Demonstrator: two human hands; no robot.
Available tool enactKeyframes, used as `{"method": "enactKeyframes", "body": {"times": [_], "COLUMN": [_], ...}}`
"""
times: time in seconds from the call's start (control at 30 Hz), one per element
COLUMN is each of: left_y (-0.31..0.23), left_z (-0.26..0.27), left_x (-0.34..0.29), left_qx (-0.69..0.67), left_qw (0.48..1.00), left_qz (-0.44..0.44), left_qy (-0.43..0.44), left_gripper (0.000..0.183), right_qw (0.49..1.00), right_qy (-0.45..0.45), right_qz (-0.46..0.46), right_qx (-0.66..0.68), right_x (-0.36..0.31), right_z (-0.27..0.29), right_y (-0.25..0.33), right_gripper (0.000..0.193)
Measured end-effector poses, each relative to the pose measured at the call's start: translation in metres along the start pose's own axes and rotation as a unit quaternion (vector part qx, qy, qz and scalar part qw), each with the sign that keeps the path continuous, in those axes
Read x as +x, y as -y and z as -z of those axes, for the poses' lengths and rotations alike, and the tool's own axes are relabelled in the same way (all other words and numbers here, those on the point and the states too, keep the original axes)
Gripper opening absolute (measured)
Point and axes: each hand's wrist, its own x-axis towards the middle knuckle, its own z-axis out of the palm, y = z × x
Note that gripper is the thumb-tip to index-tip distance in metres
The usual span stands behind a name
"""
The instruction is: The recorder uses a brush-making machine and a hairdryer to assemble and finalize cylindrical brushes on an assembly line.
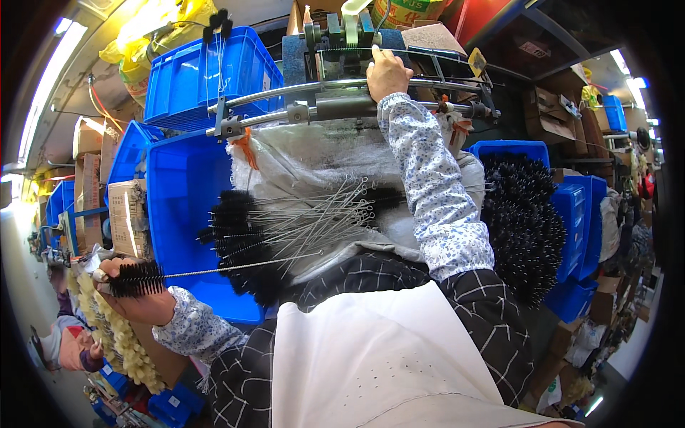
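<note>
My left hand (151, 308), at the lower left, is closed around the bristle end of a bottle brush (137, 279). The brush's twisted wire handle points right, toward the pile. At the top centre my right hand (389, 75) is closed at the upper bars of a metal machine (335, 91); what its fingers grip there is too small to make out. In front of me several more wire brushes (307, 217) lie heaped on a grey plastic sheet (307, 160). Their black bristle heads are mostly at the left, their looped wire ends toward the middle.
A large blue bin (185, 207) stands left of the sheet, with a blue crate (207, 78) behind it. On the right, a dense mass of black brushes (521, 221) rises out of another blue bin (510, 148). Cardboard boxes (128, 217) stand farther left. Another person (68, 342) is at the far left.
</note>
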Motion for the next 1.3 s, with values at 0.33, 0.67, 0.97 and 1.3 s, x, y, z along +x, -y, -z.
{"method": "enactKeyframes", "body": {"times": [0.33, 0.67, 0.97, 1.3], "left_y": [0.005, 0.001, 0.01, 0.007], "left_z": [-0.006, 0.009, 0.008, 0.021], "left_x": [-0.002, 0.002, 0.001, 0.0], "left_qx": [0.034, -0.079, -0.061, -0.025], "left_qw": [0.999, 0.984, 0.985, 0.992], "left_qz": [0.002, 0.099, 0.102, 0.079], "left_qy": [-0.011, 0.127, 0.122, 0.091], "left_gripper": [0.025, 0.021, 0.021, 0.022], "right_qw": [1.0, 1.0, 1.0, 1.0], "right_qy": [-0.015, 0.007, -0.022, 0.005], "right_qz": [0.003, -0.005, 0.005, -0.011], "right_qx": [0.002, 0.008, 0.007, 0.005], "right_x": [0.001, 0.0, 0.0, 0.006], "right_z": [-0.003, -0.002, -0.004, 0.002], "right_y": [-0.002, 0.005, 0.005, -0.029], "right_gripper": [0.029, 0.035, 0.03, 0.033]}}
